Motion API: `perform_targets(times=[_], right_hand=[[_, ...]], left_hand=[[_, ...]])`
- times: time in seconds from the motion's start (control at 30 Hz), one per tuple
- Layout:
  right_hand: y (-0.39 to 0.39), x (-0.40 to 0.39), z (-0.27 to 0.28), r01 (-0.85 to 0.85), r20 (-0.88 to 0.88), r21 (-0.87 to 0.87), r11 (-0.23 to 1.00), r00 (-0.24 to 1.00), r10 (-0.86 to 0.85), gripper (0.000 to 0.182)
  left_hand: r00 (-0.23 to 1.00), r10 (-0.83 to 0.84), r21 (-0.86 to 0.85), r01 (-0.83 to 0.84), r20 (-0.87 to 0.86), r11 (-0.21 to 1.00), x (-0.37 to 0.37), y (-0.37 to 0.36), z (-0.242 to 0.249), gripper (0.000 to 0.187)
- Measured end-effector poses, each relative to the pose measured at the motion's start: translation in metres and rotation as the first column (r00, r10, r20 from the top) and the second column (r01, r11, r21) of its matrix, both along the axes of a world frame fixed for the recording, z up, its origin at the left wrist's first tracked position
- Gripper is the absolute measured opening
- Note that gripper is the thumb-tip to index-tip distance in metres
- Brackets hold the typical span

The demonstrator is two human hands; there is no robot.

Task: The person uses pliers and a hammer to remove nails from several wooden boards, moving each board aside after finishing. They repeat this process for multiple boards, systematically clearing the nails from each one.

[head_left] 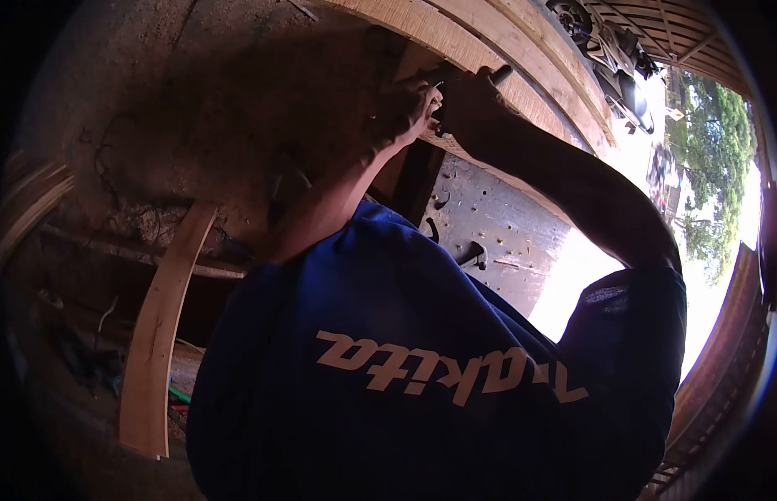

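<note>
Blue shirt (438, 447), pale Makita lettering (465, 375).

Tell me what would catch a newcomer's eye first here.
Probably the big pale lettering, upside down across the blue shirt in the lower middle. Next, the white glare at the right, with green foliage beside it. Then, at the top, the left hand and the shadowed right hand, close together by long, pale boards.

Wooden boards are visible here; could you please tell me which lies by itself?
The lower-left board; the others sit grouped, at top and far left.
</note>
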State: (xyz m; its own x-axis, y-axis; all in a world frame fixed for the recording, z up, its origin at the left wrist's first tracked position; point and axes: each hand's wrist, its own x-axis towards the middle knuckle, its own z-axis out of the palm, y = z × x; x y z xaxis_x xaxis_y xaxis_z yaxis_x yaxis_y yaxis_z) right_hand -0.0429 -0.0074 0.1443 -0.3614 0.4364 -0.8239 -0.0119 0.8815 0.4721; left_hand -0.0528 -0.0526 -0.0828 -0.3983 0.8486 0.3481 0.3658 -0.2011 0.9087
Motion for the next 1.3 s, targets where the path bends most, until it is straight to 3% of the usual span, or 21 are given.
perform_targets(times=[0.03, 0.07, 0.1, 0.13, 0.17, 0.23, 0.3, 0.33, 0.43, 0.53, 0.67, 0.8, 0.87, 1.1, 1.13, 1.17, 1.27, 1.3], right_hand=[[0.005, 0.004, -0.008, -0.002, 0.006, -0.005, 1.000, 1.000, 0.002, 0.036], [0.011, 0.011, -0.012, -0.063, 0.025, -0.032, 0.998, 0.998, 0.063, 0.032], [0.016, 0.016, -0.013, -0.124, 0.041, -0.057, 0.991, 0.991, 0.126, 0.029], [0.014, 0.013, -0.004, -0.133, 0.042, -0.053, 0.990, 0.990, 0.135, 0.029], [0.011, 0.013, 0.006, -0.180, 0.008, -0.055, 0.982, 0.984, 0.181, 0.029], [0.009, 0.016, 0.018, -0.230, -0.023, -0.060, 0.971, 0.973, 0.229, 0.029], [0.017, 0.026, 0.028, -0.160, -0.014, -0.148, 0.976, 0.987, 0.160, 0.026], [0.017, 0.044, 0.035, -0.300, -0.220, -0.117, 0.947, 0.937, 0.270, 0.019], [0.013, 0.068, 0.034, -0.306, -0.281, -0.009, 0.952, 0.914, 0.291, 0.019], [0.006, 0.065, 0.039, -0.272, -0.264, -0.024, 0.962, 0.930, 0.256, 0.017], [-0.005, 0.066, 0.037, -0.243, -0.197, 0.057, 0.968, 0.948, 0.250, 0.016], [-0.007, 0.074, 0.036, -0.264, -0.195, 0.082, 0.961, 0.942, 0.275, 0.016], [-0.003, 0.083, 0.034, -0.163, -0.249, 0.042, 0.986, 0.954, 0.168, 0.014], [0.007, 0.116, 0.036, -0.126, -0.271, 0.014, 0.992, 0.955, 0.125, 0.015], [0.015, 0.150, 0.033, -0.131, -0.417, 0.059, 0.990, 0.898, 0.144, 0.017], [0.026, 0.177, 0.033, -0.136, -0.549, 0.103, 0.985, 0.818, 0.171, 0.022], [0.032, 0.211, 0.045, 0.048, -0.396, 0.162, 0.986, 0.918, 0.020, 0.033], [0.033, 0.204, 0.046, 0.051, -0.409, 0.165, 0.985, 0.912, 0.021, 0.033]], left_hand=[[0.972, 0.094, 0.065, -0.081, -0.217, 0.995, -0.002, -0.007, 0.006, 0.018], [0.972, 0.097, 0.063, -0.086, -0.213, 0.994, 0.004, -0.002, -0.005, 0.018], [1.000, -0.012, -0.007, 0.012, 0.027, 1.000, 0.018, 0.011, -0.032, 0.019], [0.958, -0.104, -0.047, 0.121, 0.267, 0.992, 0.015, 0.016, -0.030, 0.019], [0.959, -0.096, -0.043, 0.111, 0.265, 0.993, 0.012, 0.013, -0.029, 0.019], [0.991, -0.047, -0.096, 0.035, -0.127, 0.995, -0.010, -0.015, 0.026, 0.013], [0.990, -0.019, -0.088, 0.007, -0.137, 0.996, -0.007, -0.013, 0.019, 0.013], [0.989, 0.002, -0.083, -0.014, -0.145, 0.996, -0.007, -0.013, 0.020, 0.013], [0.983, -0.017, -0.125, -0.006, -0.181, 0.992, -0.012, -0.013, 0.033, 0.012], [0.984, 0.014, -0.022, -0.018, -0.178, 1.000, -0.014, -0.016, 0.032, 0.010], [0.987, -0.002, -0.090, -0.013, -0.163, 0.996, -0.012, -0.013, 0.027, 0.009], [0.955, 0.041, -0.081, -0.068, -0.294, 0.994, -0.007, -0.013, 0.014, 0.011], [0.951, 0.039, -0.077, -0.066, -0.306, 0.995, -0.006, -0.014, 0.016, 0.012], [0.955, 0.104, 0.035, -0.099, -0.277, 0.995, -0.009, -0.021, 0.027, 0.013], [0.945, 0.113, 0.065, -0.097, -0.307, 0.993, -0.010, -0.021, 0.028, 0.012], [0.945, 0.122, 0.065, -0.107, -0.303, 0.992, -0.009, -0.017, 0.027, 0.012], [0.956, 0.056, -0.037, -0.069, -0.288, 0.997, -0.002, -0.009, 0.004, 0.012], [0.990, 0.019, 0.038, -0.014, -0.139, 0.999, -0.002, 0.001, -0.011, 0.012]])
